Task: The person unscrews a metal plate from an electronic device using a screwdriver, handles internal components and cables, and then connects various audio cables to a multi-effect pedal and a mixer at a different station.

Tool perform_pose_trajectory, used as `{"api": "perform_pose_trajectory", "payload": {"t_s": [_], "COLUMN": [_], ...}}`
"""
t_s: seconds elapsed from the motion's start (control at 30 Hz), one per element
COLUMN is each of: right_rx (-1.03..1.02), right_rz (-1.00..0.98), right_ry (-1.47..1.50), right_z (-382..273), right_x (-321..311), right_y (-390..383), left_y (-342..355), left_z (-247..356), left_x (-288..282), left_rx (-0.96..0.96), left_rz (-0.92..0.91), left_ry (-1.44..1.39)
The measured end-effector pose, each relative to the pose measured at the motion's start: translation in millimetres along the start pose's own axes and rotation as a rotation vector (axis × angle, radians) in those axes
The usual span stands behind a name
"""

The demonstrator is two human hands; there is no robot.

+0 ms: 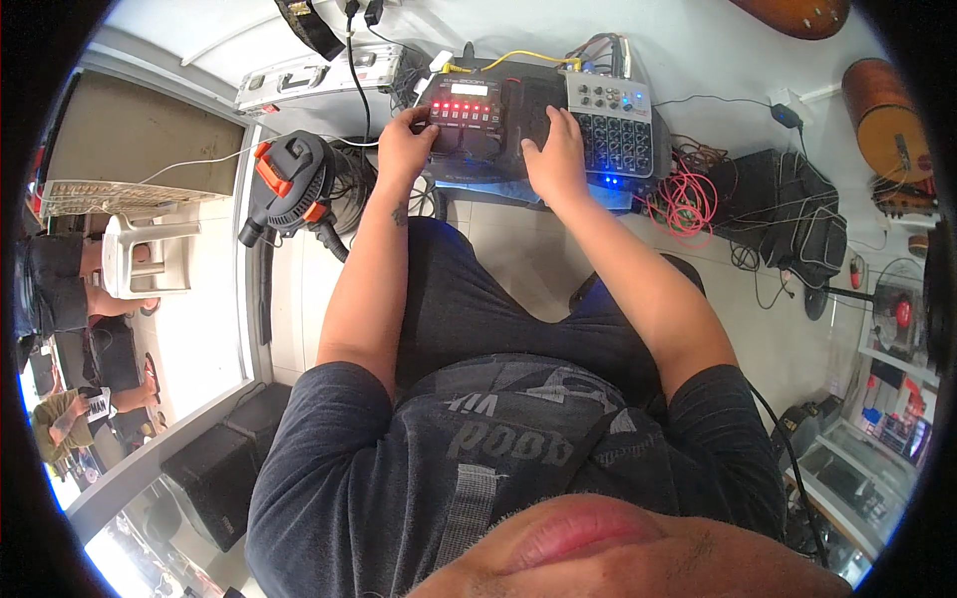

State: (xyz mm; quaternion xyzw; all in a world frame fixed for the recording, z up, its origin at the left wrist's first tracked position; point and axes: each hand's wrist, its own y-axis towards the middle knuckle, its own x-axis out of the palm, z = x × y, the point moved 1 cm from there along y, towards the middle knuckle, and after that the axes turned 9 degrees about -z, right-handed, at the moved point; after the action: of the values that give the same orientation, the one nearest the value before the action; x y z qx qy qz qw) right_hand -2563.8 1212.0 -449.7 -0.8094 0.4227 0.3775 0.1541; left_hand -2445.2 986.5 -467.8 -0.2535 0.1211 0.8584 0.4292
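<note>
A dark multi-effects pedal (466, 115) with a lit screen and a row of red lights lies on a black surface (530, 95) ahead of me. My left hand (404, 149) is at the pedal's left edge, its fingers bent and its thumb against the side. To the right, my right hand (558, 154) lies on the black surface between the pedal and a grey audio mixer (610, 125). Its fingers are stretched out and the thumb stands apart; nothing is in it. The mixer has many knobs and several blue lights. A yellow cable (518, 55) runs behind the pedal.
A black and orange vacuum cleaner (294, 184) stands left, below a silver hard case (314, 85). Coiled red cable (683, 199) and a black bag (788, 204) lie right. A guitar (882, 120) hangs at far right. Beyond the left doorway are a white stool (150, 254) and other people.
</note>
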Motion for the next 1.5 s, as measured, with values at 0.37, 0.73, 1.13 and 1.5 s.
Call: {"api": "perform_pose_trajectory", "payload": {"t_s": [0.37,0.73,1.13,1.5], "right_rx": [0.004,-0.089,-0.305,-0.39], "right_rz": [-0.002,0.044,0.041,-0.041], "right_ry": [-0.004,-0.069,-0.073,-0.074], "right_z": [2,1,0,8], "right_x": [-5,-14,-46,-52], "right_y": [1,-4,-26,-32], "left_y": [-5,-6,-5,-12], "left_z": [13,12,13,35], "left_x": [0,-1,0,1], "left_rx": [-0.029,-0.078,-0.031,0.114], "left_rz": [-0.019,-0.023,0.07,0.134], "left_ry": [0.07,-0.086,-0.012,0.27]}}
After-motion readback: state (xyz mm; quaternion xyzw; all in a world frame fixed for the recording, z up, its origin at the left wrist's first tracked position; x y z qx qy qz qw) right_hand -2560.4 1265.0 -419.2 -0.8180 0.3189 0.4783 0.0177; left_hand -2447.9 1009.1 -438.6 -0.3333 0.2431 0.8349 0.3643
